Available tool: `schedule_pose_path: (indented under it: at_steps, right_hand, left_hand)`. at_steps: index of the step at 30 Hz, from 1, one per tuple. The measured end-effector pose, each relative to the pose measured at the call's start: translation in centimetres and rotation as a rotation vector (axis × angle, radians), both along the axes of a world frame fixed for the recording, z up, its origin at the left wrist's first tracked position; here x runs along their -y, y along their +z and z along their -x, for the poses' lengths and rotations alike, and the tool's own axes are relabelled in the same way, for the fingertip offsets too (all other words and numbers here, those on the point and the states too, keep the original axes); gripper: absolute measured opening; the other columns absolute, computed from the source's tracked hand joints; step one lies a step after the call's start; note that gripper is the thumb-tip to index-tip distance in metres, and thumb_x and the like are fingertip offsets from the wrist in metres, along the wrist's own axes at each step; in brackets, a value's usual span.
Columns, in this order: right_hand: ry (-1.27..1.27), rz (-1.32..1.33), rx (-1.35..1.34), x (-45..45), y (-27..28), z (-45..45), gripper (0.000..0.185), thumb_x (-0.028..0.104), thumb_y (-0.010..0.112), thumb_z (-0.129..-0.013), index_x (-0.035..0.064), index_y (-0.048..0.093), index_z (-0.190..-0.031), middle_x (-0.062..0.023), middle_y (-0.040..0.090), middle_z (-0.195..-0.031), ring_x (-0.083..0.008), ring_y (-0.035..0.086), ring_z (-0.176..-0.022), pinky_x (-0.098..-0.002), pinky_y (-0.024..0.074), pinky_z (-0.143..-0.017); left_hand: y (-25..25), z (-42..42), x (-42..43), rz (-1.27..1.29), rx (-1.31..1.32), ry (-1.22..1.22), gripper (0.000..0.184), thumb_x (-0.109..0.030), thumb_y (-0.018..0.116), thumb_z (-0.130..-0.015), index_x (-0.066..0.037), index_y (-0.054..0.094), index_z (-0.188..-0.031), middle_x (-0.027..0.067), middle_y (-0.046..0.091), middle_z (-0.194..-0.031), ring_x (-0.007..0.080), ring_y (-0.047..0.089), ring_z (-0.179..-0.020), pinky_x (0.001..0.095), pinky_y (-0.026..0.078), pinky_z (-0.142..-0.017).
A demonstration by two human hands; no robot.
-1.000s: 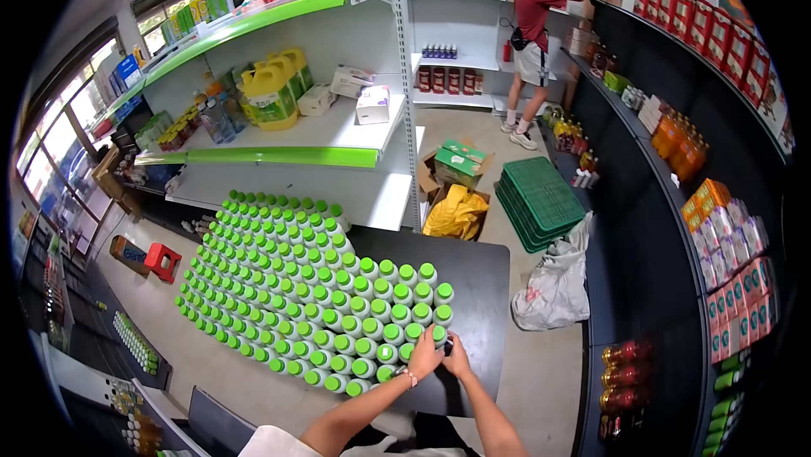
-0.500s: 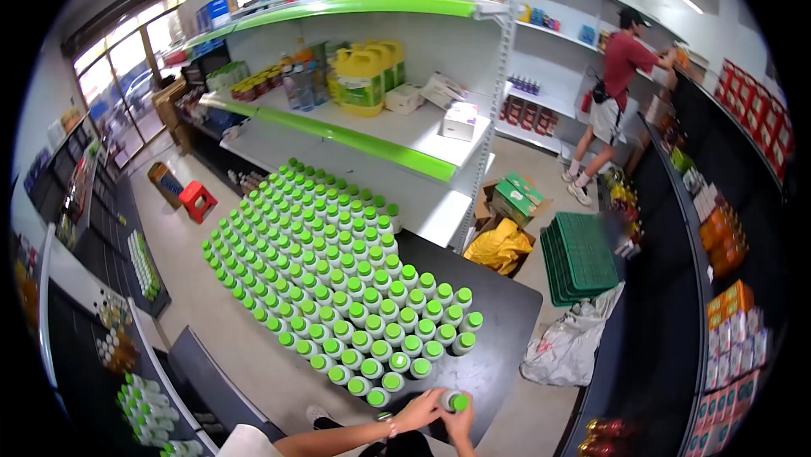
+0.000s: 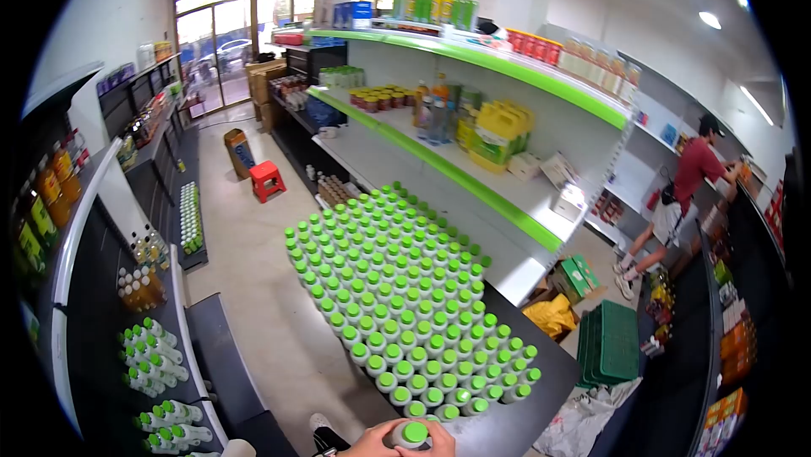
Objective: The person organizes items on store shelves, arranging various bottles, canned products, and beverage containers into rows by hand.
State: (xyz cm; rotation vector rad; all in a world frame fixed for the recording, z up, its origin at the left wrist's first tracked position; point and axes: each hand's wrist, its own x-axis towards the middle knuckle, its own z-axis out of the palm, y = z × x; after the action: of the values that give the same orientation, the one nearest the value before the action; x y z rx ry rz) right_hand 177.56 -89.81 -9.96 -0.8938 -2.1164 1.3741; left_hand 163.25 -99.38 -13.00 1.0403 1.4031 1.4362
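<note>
A white bottle with a green cap is held upright between my two hands at the bottom of the view. My left hand closes on its left side, and my right hand wraps its right side. Just beyond them, many white bottles with green caps stand in tight rows on a dark table. The lower parts of both hands are cut off by the frame's bottom edge.
A shelf unit with green edges rises behind the table. Left are a red stool and a shelf of similar bottles. Right are green crates, a plastic bag and a person in a red shirt.
The view has turned left, bringing more of the left shelves into sight. The held bottle and both hands have moved away from the table's near right corner, closer to my body.
</note>
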Motion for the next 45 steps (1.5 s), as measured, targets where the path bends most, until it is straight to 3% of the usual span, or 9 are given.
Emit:
schedule_pose_path:
  at_steps: [9,12,18,22,30,36,42,43,45]
  right_hand:
    - [0.458,-0.101,-0.137,6.1,9.8,20.0,0.066,0.027,0.080,-0.065,0.0058,0.055,-0.121,-0.0141,0.056,-0.118,-0.0310,0.053,-0.112,-0.0397,0.0435,-0.094]
    - [0.539,-0.036,-0.207,8.7,9.4,26.3,0.067,0.027,0.081,-0.064,0.0048,0.054,-0.122,-0.0145,0.055,-0.118,-0.0311,0.053,-0.112,-0.0392,0.0427,-0.095]
    - [0.582,0.069,-0.194,13.6,7.8,36.4,0.069,0.020,0.083,-0.061,0.0022,0.054,-0.121,-0.0144,0.053,-0.120,-0.0303,0.054,-0.110,-0.0374,0.0453,-0.092]
    - [0.614,0.133,-0.177,15.6,5.5,40.6,0.069,0.018,0.082,-0.064,0.0024,0.052,-0.124,-0.0131,0.053,-0.120,-0.0288,0.055,-0.110,-0.0352,0.0474,-0.090]
    - [0.590,-0.097,-0.185,14.8,2.5,48.5,0.071,0.023,0.081,-0.066,0.0021,0.051,-0.126,-0.0140,0.052,-0.120,-0.0279,0.055,-0.110,-0.0352,0.0462,-0.092]
    - [0.597,0.087,-0.100,12.3,-0.1,58.2,0.068,0.025,0.083,-0.064,0.0029,0.053,-0.121,-0.0130,0.055,-0.109,-0.0267,0.057,-0.103,-0.0350,0.0476,-0.086]
    - [0.541,-0.053,-0.156,9.7,-2.7,70.3,0.066,0.022,0.081,-0.069,0.0030,0.050,-0.125,-0.0155,0.055,-0.115,-0.0272,0.059,-0.104,-0.0369,0.0501,-0.086]
    - [0.596,-0.008,-0.170,8.4,4.8,73.2,0.066,0.031,0.083,-0.067,0.0060,0.056,-0.121,-0.0131,0.060,-0.104,-0.0253,0.063,-0.095,-0.0348,0.0510,-0.081]
    - [0.590,0.014,-0.162,7.1,6.0,76.7,0.068,0.034,0.081,-0.071,0.0077,0.053,-0.127,-0.0120,0.058,-0.111,-0.0256,0.061,-0.100,-0.0342,0.0511,-0.081]
  left_hand:
    - [6.5,15.5,11.1,0.149,0.070,0.438,0.060,-0.006,0.076,-0.070,0.000,0.053,-0.125,0.0099,0.061,-0.115,0.0170,0.056,-0.106,0.0317,0.045,-0.094]
    - [4.7,20.6,14.8,0.211,-0.092,0.511,0.057,-0.008,0.077,-0.070,0.000,0.054,-0.123,0.0098,0.062,-0.113,0.0164,0.057,-0.104,0.0317,0.046,-0.092]
    - [6.9,28.9,19.5,0.118,0.286,0.613,0.056,-0.005,0.076,-0.072,0.001,0.054,-0.123,0.0082,0.064,-0.110,0.0159,0.058,-0.101,0.0312,0.047,-0.090]
    - [3.0,33.2,22.2,0.128,0.087,0.619,0.058,-0.004,0.076,-0.072,0.001,0.053,-0.124,0.0086,0.063,-0.113,0.0156,0.058,-0.103,0.0315,0.047,-0.090]
    - [-0.7,41.1,21.4,-0.078,0.138,0.565,0.070,-0.009,0.081,-0.071,0.002,0.046,-0.130,0.0102,0.059,-0.120,0.0186,0.057,-0.107,0.0344,0.047,-0.092]
    - [-1.1,50.5,18.6,-0.136,0.244,0.570,0.071,-0.019,0.084,-0.071,0.002,0.047,-0.128,0.0099,0.059,-0.119,0.0184,0.057,-0.107,0.0340,0.047,-0.092]
    - [4.2,63.1,15.8,-0.027,0.750,0.571,0.065,-0.013,0.082,-0.072,0.001,0.050,-0.126,0.0094,0.061,-0.116,0.0173,0.058,-0.105,0.0338,0.048,-0.091]
    - [7.3,65.9,15.7,0.219,-0.064,0.514,0.063,-0.013,0.077,-0.075,0.001,0.046,-0.128,0.0122,0.060,-0.119,0.0176,0.061,-0.103,0.0327,0.049,-0.092]
    - [7.2,69.4,13.1,0.126,0.401,0.582,0.060,-0.008,0.080,-0.071,0.000,0.052,-0.124,0.0094,0.062,-0.114,0.0161,0.058,-0.104,0.0334,0.048,-0.090]
